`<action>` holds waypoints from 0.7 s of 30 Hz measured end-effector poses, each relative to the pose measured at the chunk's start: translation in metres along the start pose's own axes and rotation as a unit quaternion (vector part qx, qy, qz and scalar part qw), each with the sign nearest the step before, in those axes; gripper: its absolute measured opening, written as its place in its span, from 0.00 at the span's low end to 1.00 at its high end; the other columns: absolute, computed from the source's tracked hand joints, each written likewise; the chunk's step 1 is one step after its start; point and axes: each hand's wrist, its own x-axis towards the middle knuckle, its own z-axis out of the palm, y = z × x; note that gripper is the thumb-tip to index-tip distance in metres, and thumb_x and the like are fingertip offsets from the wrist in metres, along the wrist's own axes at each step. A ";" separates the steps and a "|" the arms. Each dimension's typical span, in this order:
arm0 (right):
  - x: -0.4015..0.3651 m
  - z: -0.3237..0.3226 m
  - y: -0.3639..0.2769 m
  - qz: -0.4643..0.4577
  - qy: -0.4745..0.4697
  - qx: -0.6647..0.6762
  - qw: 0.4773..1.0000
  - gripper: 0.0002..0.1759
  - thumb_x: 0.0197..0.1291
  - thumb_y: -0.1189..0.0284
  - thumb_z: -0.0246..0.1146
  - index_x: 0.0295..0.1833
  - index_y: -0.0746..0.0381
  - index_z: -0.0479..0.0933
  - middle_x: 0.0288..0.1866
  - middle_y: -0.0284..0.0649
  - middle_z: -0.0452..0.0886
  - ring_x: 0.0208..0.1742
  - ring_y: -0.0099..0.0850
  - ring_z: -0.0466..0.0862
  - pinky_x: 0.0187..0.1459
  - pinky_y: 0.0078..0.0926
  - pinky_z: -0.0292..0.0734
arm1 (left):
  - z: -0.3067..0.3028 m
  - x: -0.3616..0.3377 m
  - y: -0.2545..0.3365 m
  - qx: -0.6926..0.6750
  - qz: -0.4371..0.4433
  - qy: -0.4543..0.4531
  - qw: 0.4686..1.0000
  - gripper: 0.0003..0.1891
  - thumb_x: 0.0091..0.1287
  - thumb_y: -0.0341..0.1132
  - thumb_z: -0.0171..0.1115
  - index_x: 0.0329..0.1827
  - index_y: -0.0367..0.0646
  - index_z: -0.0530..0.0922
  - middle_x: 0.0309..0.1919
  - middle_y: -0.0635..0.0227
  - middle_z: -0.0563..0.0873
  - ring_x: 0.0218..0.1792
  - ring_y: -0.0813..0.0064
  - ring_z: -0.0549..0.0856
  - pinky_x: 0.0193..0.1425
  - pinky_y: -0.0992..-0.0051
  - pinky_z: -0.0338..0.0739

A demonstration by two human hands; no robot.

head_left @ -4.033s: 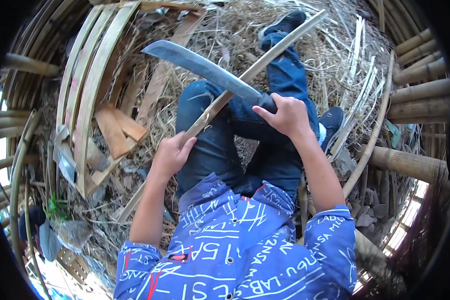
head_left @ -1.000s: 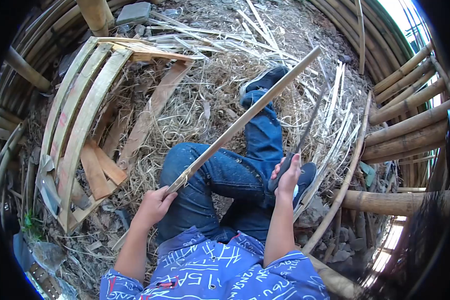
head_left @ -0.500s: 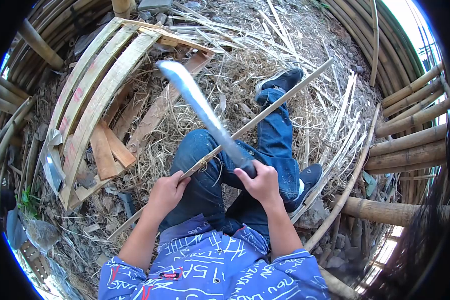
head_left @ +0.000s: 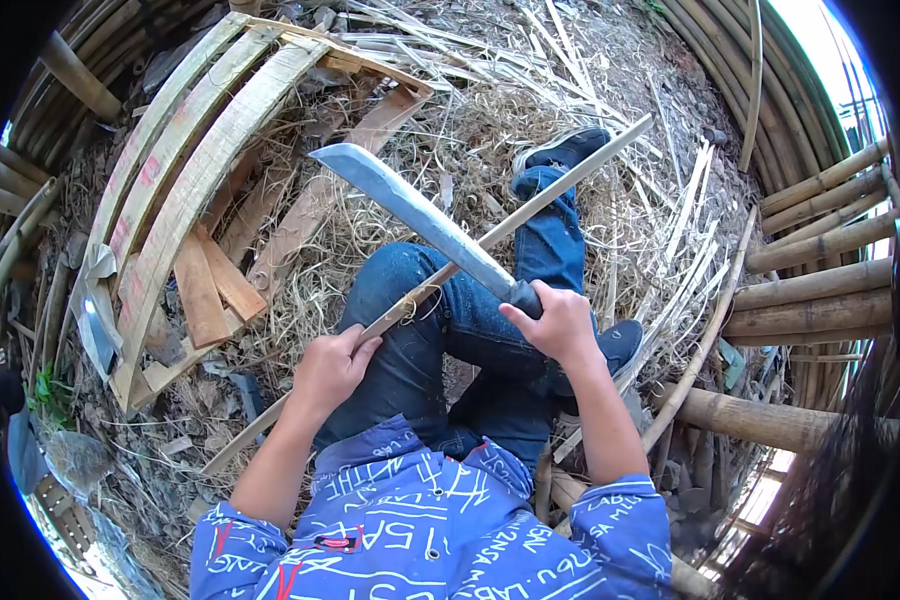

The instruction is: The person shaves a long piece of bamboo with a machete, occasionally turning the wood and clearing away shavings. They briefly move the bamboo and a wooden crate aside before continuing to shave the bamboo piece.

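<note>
A long thin bamboo strip [head_left: 560, 185] runs diagonally across my legs, from lower left to upper right. My left hand [head_left: 332, 370] is closed around its lower part, beside my bent knee. In my right hand [head_left: 558, 322] is the dark handle of a machete [head_left: 410, 207], whose broad blade points up and to the left. The blade crosses the strip just above my thigh; whether they touch I cannot tell. Fine shavings cling to the strip near the knee.
A wooden slatted pallet [head_left: 205, 150] lies at the upper left, with loose planks [head_left: 202, 290] beside it. Shavings and split strips [head_left: 685, 215] cover the ground. Thick bamboo poles [head_left: 820, 300] are at the right, and one [head_left: 760, 418] reaches toward my right side.
My right hand has moved right and slightly up with the machete, sliding the blade's crossing point up the strip. My left hand has shifted slightly left and up, still on the strip.
</note>
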 end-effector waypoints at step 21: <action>-0.017 -0.027 0.066 0.148 0.051 0.011 0.988 0.27 0.59 0.46 0.64 0.32 0.63 0.79 0.24 0.53 0.81 0.31 0.55 0.84 0.35 0.49 0.77 | -0.009 0.006 0.008 0.003 0.001 -0.031 1.000 0.13 0.68 0.40 0.62 0.35 0.37 0.80 0.22 0.47 0.79 0.26 0.46 0.81 0.30 0.58 0.73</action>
